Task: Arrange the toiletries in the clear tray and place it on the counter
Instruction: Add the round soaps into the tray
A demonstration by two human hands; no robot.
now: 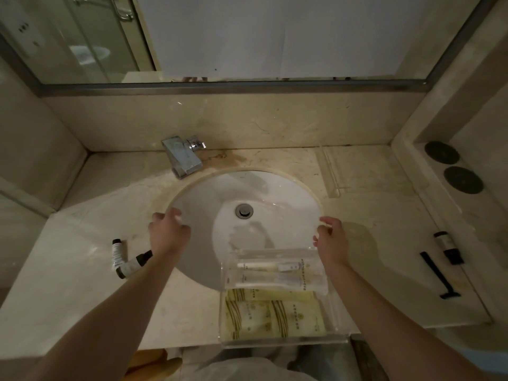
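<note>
Now both hands flank the sink rim; tray overhangs counter edge.

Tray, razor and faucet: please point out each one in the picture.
tray (277, 342): head view, on its near clear wall.
razor (435, 273): head view, on the middle of its black handle.
faucet (183, 156): head view, on the top of its spout.

Low and right of centre we see the clear tray, straddling the sink's near rim. Inside it lie two wrapped toothbrush kits crosswise, toward its far end, and yellow sachets toward its near end.
</note>
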